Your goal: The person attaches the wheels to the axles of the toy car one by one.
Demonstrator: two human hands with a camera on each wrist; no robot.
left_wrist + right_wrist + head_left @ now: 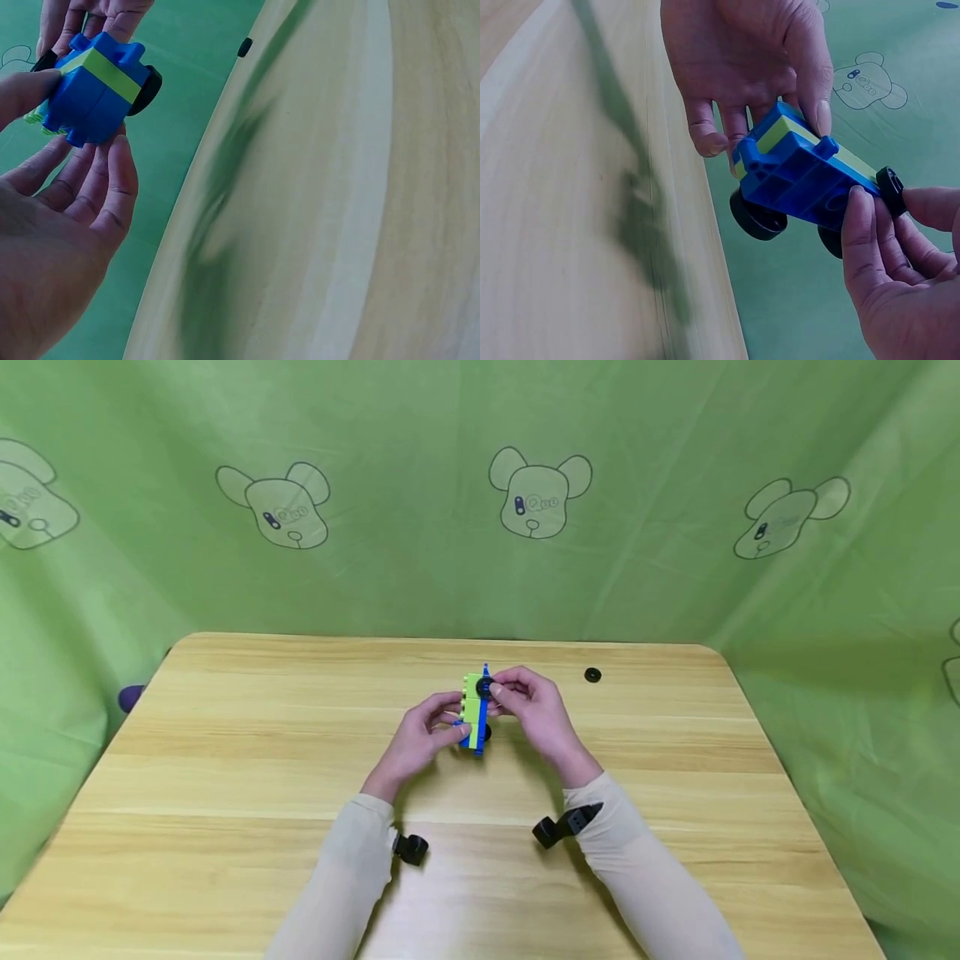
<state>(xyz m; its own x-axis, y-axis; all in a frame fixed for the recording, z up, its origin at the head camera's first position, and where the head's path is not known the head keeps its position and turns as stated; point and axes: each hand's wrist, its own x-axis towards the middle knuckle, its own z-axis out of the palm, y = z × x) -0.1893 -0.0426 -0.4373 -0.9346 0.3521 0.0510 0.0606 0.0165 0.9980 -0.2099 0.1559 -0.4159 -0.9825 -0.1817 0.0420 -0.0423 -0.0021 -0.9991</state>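
Above the table, a toy car (472,711) built of blue and lime-green blocks is held tilted between both hands. My left hand (417,740) grips one end of it, thumb on one side and fingers on the other. My right hand (538,708) pinches a black wheel (889,189) against the car's other end, its fingers touching the blue underside. Two more black wheels show in the right wrist view: one wheel (759,217) at the end near the left hand, another partly hidden behind the right fingers. Whether the pinched wheel is fully seated, I cannot tell.
A loose black wheel (592,675) lies near the table's far edge, right of the hands. The wooden table (247,760) ends at a green curtain (420,577) with mouse-head prints. Each sleeve carries a black wrist camera (411,849). Something purple (131,697) shows beyond the left edge.
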